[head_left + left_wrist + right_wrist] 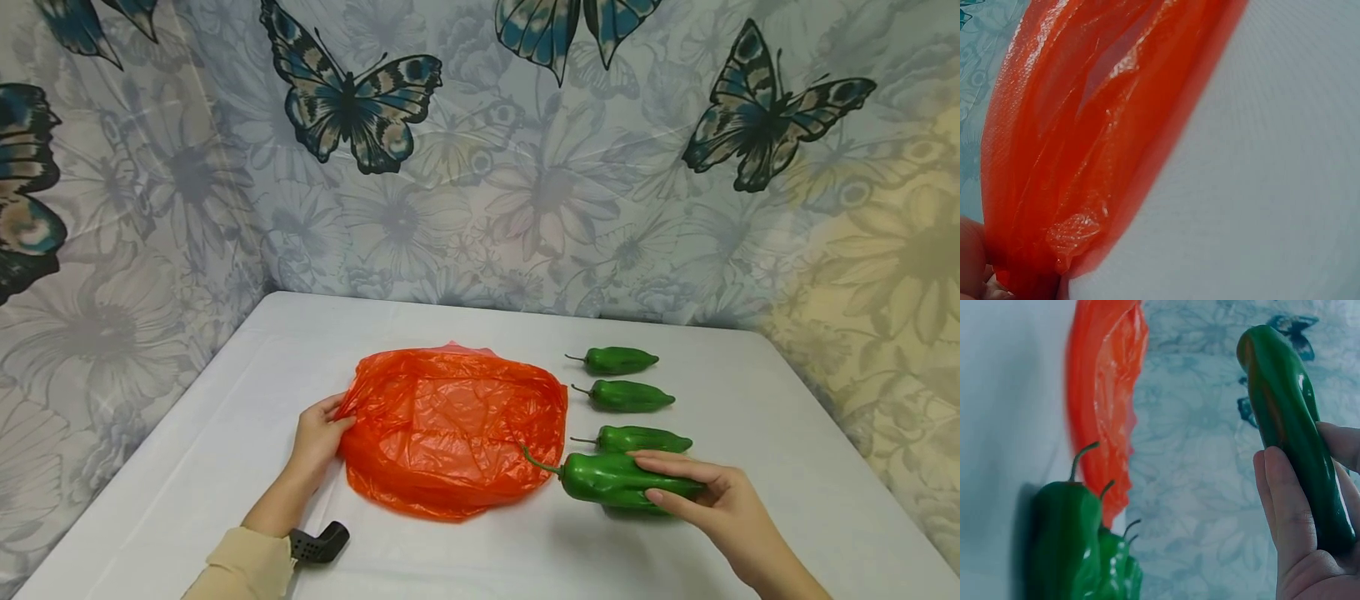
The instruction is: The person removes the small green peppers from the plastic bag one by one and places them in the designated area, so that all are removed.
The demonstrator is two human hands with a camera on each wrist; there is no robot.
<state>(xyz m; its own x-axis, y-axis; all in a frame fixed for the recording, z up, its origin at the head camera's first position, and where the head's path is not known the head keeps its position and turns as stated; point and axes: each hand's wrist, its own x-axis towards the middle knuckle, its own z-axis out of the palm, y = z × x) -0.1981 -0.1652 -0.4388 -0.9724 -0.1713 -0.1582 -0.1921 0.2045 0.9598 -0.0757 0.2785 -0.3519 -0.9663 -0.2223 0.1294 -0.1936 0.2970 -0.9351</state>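
Observation:
An orange-red plastic bag [457,425] lies spread on the white table, its mouth toward me. At the bag's left edge, my left hand [317,435] pinches the film between thumb and fingers; the left wrist view shows the bag [1104,156] gathered into folds at that grip. My right hand [723,504] holds a long green pepper [600,477] by its blunt end, stem pointing left toward the bag. In the right wrist view this pepper [1282,403] is raised, with fingers and thumb on opposite sides. Beneath it lies another green pepper [637,510], mostly hidden.
Right of the bag, a column of green peppers runs back: one [645,439] just behind the held one, another [630,396] farther, and a third [621,360] farthest. A black wrist device [321,543] sits at my left cuff. Butterfly-patterned cloth [480,233] hangs behind the table.

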